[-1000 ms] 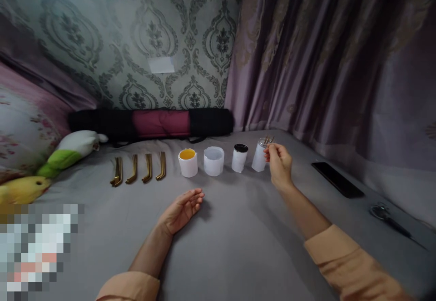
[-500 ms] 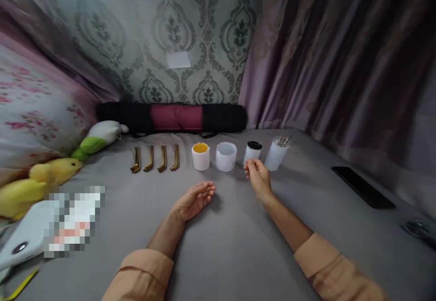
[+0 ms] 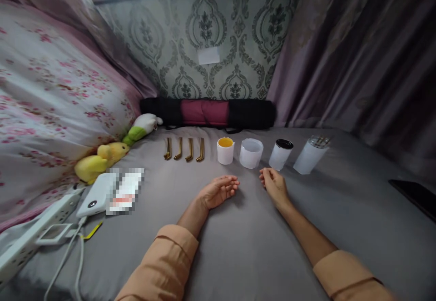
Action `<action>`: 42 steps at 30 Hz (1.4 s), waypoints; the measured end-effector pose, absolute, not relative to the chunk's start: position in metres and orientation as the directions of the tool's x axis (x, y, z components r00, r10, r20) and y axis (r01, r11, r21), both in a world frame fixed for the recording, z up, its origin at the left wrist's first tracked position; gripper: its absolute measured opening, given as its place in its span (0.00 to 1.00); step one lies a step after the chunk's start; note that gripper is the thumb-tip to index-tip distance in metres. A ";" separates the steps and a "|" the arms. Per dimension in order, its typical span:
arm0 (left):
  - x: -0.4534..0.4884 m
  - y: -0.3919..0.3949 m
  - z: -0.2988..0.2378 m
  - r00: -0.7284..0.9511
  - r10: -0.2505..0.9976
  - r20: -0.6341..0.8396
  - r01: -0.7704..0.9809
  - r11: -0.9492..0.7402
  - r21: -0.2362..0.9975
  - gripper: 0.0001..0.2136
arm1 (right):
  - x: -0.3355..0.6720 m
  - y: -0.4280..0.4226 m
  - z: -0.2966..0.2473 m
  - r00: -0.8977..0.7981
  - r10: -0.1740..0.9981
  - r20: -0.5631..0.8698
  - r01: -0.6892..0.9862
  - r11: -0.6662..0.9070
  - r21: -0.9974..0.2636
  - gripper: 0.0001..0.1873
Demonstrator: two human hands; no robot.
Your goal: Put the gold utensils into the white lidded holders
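Note:
My left hand [image 3: 220,191] rests on the grey sheet, palm turned inward, fingers stretched and slightly bent, with nothing in it. Opposite it, my right hand [image 3: 274,186] has its fingers curled in; the inside of the grip is hidden. Just beyond the right hand stands a white cylinder with a black top [image 3: 280,154]. A white tub with a yellow inside [image 3: 225,154] and a wider white tub [image 3: 251,155] stand to its left. At the right end, a taller white container [image 3: 309,158] has thin sticks at its top. Gold-coloured bent tubes [image 3: 190,150] lie in several groups at the left.
A black and maroon roll [image 3: 204,112] lies along the wall. Plush toys [image 3: 98,161], a white power bank [image 3: 98,195], a power strip [image 3: 20,246] and cables are on the left. A dark flat device [image 3: 413,196] lies at the right.
The view has turned left, bringing the power strip in. My right hand has drawn back from in front of the black-topped cylinder. My left hand looks the same.

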State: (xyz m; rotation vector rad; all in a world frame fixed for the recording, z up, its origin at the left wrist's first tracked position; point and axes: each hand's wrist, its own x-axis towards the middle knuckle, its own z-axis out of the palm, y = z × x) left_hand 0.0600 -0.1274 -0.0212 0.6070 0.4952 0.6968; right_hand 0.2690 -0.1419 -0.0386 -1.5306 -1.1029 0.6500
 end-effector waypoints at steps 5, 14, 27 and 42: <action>0.059 -0.125 -0.023 0.653 0.725 -0.221 -0.447 0.604 0.660 0.07 | 0.269 -0.143 -0.041 0.380 0.904 0.197 0.376 0.044 -0.925 0.19; 0.055 -0.104 -0.015 0.248 0.905 -0.345 -0.332 0.414 0.848 0.03 | 0.270 -0.144 -0.042 0.359 0.908 0.215 0.436 0.040 -0.899 0.17; 0.036 -0.062 -0.015 -0.165 0.976 -0.141 0.141 0.165 0.976 0.05 | 0.269 -0.145 -0.041 0.337 0.913 0.229 0.467 0.049 -0.883 0.17; 0.019 -0.019 -0.004 -0.069 0.965 0.252 0.835 -0.082 0.544 0.09 | 0.269 -0.144 -0.041 0.337 0.902 0.272 0.512 0.067 -0.856 0.16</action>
